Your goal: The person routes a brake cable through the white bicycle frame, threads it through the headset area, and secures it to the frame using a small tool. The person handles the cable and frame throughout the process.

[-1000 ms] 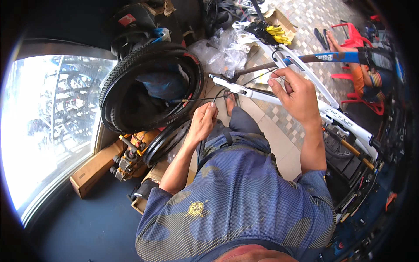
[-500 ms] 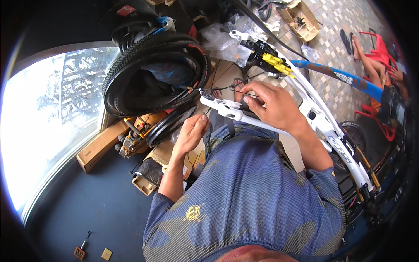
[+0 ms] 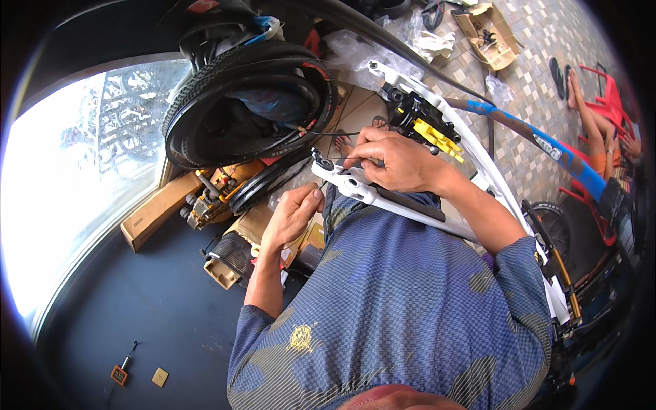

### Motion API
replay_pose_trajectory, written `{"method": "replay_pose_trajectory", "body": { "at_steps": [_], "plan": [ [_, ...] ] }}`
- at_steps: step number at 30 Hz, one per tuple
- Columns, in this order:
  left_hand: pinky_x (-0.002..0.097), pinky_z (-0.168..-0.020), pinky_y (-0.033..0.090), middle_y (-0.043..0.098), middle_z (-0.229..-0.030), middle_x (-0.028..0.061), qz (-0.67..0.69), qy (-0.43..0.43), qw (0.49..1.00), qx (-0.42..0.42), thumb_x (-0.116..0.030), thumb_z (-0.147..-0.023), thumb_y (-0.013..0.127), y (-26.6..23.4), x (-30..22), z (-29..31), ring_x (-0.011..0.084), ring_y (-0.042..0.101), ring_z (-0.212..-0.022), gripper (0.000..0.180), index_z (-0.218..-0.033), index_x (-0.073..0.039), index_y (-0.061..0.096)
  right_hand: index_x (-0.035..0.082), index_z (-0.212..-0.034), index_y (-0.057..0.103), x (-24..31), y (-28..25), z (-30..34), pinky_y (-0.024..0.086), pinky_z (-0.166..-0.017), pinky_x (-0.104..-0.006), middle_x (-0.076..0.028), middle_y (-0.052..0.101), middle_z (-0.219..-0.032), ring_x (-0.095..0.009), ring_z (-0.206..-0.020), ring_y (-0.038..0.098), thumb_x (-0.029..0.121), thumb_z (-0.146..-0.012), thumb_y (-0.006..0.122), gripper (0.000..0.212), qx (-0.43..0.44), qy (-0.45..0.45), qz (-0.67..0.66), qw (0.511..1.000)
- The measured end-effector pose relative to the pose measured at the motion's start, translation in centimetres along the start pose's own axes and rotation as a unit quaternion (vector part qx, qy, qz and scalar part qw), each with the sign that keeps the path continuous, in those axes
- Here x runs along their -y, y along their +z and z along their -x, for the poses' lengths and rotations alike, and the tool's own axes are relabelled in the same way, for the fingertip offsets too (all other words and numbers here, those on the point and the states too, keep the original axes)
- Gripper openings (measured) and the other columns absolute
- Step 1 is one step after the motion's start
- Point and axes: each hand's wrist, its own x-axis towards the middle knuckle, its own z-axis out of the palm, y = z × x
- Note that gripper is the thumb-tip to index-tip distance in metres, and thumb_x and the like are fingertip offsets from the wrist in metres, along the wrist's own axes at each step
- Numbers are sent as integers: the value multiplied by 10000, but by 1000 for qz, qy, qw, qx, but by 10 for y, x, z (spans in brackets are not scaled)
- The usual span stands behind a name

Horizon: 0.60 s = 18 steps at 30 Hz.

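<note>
A white bicycle frame (image 3: 404, 210) lies across in front of me, its forked rear end (image 3: 335, 172) between my hands. My right hand (image 3: 400, 162) is above this end, thumb and fingers pinching a thin black cable (image 3: 345, 134). Just below and left of the same end, my left hand (image 3: 294, 215) is closed, with fingertips pinched around a thin dark strand that looks like cable. Whether both hands hold one cable I cannot tell. Farther up, a black clamp-like mechanism with a yellow part (image 3: 437, 139) sits against the frame tubes.
Bicycle tyres and wheels (image 3: 179, 126) are stacked at the far left, above a long cardboard box (image 3: 160, 212) and a yellow toy truck (image 3: 208, 205). A blue tube (image 3: 526, 123) crosses at right. Beyond it, another person's legs (image 3: 589, 126) show beside a red chair (image 3: 608, 102).
My right hand has moved left and slightly down, closer to the frame's rear end. The left hand stays pinched near the same spot. The whole view has shifted a little.
</note>
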Motion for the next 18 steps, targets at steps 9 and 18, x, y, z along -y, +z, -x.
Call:
{"method": "replay_pose_trajectory", "body": {
  "at_steps": [9, 18],
  "plan": [
    [292, -700, 475, 645, -784, 61, -14, 5, 995, -96, -117, -986, 663, 2, -13, 6, 121, 605, -768, 137, -992, 18, 691, 33, -1049, 767, -6, 3, -5, 481, -899, -379, -119, 640, -975, -264, -955, 627, 16, -846, 596, 266, 16, 9, -51, 999],
    [271, -755, 448, 641, -884, 53, -86, 59, 979, -178, -139, -1014, 640, 14, -21, 5, 128, 566, -819, 193, -1068, 25, 725, 0, -1074, 762, -16, 0, -3, 468, -872, -353, -103, 633, -965, -221, -949, 594, 19, -839, 575, 302, 80, 49, -128, 987]
  ]
}}
